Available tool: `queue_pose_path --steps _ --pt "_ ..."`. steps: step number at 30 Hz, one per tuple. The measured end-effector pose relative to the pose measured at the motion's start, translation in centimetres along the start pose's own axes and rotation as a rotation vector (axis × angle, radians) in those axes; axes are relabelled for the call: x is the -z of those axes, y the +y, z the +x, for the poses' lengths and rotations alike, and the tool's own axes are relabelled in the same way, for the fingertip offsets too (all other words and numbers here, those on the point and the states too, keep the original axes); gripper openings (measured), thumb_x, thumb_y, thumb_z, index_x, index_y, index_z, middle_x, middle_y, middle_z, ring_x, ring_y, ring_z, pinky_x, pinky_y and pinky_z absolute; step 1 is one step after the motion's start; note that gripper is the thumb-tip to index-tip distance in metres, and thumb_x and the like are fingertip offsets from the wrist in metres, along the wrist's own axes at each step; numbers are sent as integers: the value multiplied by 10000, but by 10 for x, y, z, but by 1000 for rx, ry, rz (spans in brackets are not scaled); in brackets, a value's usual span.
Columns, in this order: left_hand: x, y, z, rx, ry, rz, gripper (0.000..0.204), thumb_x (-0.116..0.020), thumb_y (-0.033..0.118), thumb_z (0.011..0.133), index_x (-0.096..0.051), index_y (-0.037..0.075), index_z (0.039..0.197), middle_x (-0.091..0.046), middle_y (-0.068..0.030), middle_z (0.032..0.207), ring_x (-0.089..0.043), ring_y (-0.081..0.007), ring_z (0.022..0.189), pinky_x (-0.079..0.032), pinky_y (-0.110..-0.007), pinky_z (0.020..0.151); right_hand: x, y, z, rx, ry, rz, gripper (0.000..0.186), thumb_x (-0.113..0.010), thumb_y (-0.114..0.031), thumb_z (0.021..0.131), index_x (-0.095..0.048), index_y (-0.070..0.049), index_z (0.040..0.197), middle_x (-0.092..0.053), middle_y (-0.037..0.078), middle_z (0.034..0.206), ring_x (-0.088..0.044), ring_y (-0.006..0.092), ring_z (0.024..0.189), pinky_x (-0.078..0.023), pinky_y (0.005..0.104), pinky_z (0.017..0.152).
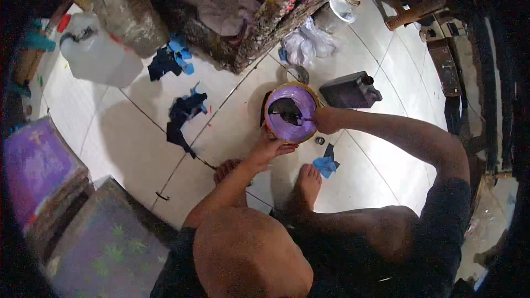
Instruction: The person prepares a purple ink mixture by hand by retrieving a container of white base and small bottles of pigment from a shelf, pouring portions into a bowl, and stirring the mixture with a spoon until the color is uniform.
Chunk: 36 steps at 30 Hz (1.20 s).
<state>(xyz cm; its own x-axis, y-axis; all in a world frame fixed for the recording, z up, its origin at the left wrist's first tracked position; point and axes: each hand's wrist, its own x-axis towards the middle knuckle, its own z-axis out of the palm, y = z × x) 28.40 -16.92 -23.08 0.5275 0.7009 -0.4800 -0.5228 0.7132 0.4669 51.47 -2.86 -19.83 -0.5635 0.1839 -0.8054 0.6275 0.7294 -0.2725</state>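
Observation:
A round tub [314,95] with a yellowish rim stands on the tiled floor in front of me. Purple paint [281,134] coats its inside, and a dark patch, seemingly of another colour, lies in the middle. My left hand [269,150] grips the tub low on its near-left side, fingers round the edge. At the right rim my right hand [329,120] is closed on a thin stirring stick [307,119] that reaches into the paint. The stick's lower end is hard to make out. Behind my right hand a dark grey jerrycan [349,91] lies close to the tub.
Dark and blue cloth scraps [187,107] lie left of the tub, with a blue scrap [327,166] by my right foot. A white jerrycan [99,55], a paint-stained block [243,49] and white cloth [309,44] are farther off. Painted screen frames [105,243] stand at lower left.

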Motion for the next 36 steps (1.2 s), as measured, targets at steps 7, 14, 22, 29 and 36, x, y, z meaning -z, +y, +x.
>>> queue_pose_path --steps 7,14,22,29,36 --pt "-5 0 3 -14 13 -40 494 -589 147 907 -312 127 1315 -591 -145 1120 -659 -254 923 -569 -366 818 37 8 -6 209 156 -267 133 -562 -100 734 -666 -47 671 -634 143 680 -644 292 661 -535 428 649" --pt "-24 22 -16 -135 98 31 454 -514 34 912 -325 86 1322 -561 -137 1158 -632 -239 987 -551 -351 858 89 -59 -15 33 300 -327 109 -582 -97 717 -644 -7 723 -638 168 719 -662 280 718 -541 419 661" --pt "-4 -1 -4 -62 171 -21 449 -479 26 925 -300 46 1336 -535 -171 1186 -625 -262 1004 -543 -352 884 149 -101 -35 -282 248 -228 148 -592 -113 770 -697 -30 835 -686 147 834 -686 291 807 -557 378 655" --pt "16 -26 16 11 76 -190 360 -441 100 963 -333 -4 1290 -562 -209 1149 -635 -311 971 -553 -393 871 142 -98 -33 -195 376 -402 112 -589 -125 792 -678 -68 753 -692 120 783 -695 270 766 -561 391 636" --pt "5 -25 10 -86 127 -127 380 -449 113 967 -296 64 1312 -551 -194 1157 -637 -297 970 -559 -402 854 94 -92 -44 -325 214 -134 158 -573 -140 814 -674 -57 902 -680 158 875 -684 319 815 -572 431 646"
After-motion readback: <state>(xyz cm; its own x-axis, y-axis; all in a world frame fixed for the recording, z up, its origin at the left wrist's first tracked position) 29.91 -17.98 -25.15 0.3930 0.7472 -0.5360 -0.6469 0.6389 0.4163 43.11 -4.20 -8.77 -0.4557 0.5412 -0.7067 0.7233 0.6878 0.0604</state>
